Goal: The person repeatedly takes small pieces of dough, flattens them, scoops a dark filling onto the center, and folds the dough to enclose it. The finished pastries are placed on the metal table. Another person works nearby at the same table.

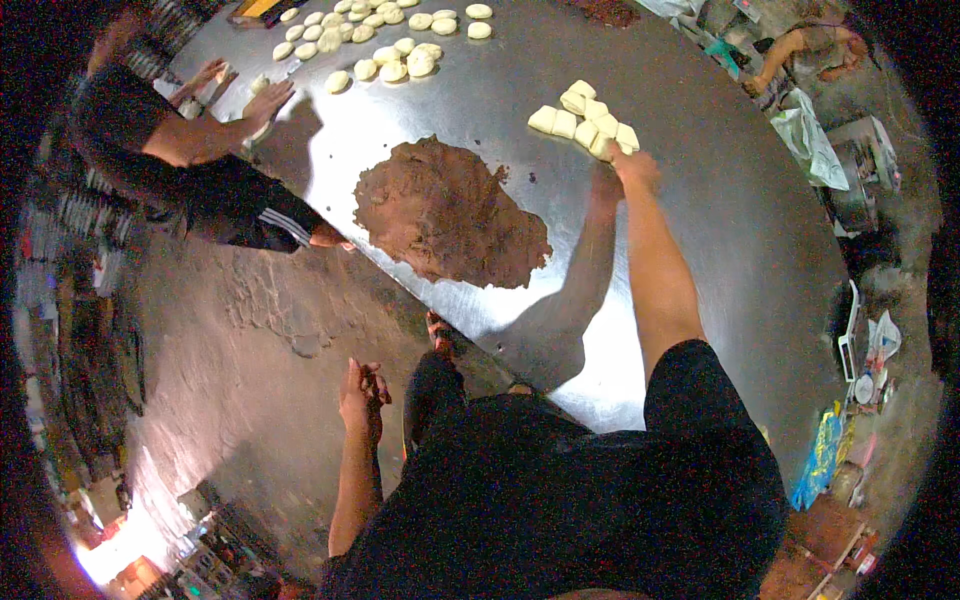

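My right hand (pixel 637 170) reaches far forward over the metal table (pixel 740 230). Its fingers are closed on the near edge of a group of pale dough pieces (pixel 585 130), at one dough piece (pixel 601 147). My left hand (pixel 362 392) hangs beside my body, off the table, fingers loosely bent and apart with nothing visible in them. Left of my right arm lies a large brown mound of paste-like filling (pixel 445 215).
Across the table's far left are several round dough pieces (pixel 392 70). A co-worker's hands (pixel 265 103) work near them at the left edge. Plastic bags (pixel 808 140) and another person's arm (pixel 780 62) appear beyond the right edge.
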Demonstrator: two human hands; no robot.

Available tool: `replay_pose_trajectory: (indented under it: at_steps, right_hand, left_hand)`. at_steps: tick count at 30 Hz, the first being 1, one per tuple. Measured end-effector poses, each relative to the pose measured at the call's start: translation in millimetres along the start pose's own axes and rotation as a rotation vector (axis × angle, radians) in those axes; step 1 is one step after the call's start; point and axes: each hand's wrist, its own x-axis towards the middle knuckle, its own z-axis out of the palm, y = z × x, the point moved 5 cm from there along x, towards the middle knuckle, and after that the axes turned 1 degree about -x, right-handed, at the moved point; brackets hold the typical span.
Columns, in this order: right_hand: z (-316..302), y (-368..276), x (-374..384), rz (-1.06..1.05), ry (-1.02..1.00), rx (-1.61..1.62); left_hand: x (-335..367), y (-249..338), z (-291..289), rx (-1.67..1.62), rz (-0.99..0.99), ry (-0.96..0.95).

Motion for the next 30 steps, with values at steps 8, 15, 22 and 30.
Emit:
replay_pose_trajectory:
  at_steps: [8,15,22,30]
  right_hand:
    - [46,7,-34,0.078,0.03,1.219]
    - [1,53,-264,0.112,-0.847,1.738]
    - [-217,111,-281,-0.403,0.219,1.212]
    - [-210,81,-237,-0.846,0.475,0.477]
  left_hand:
    - [-3,2,68,0.204,0.036,-0.244]
    - [-55,-9,246,0.079,0.11,-0.683]
    - [-69,-4,289,0.601,0.967,-0.531]
    - [-72,-73,267,1.327,1.612,-0.377]
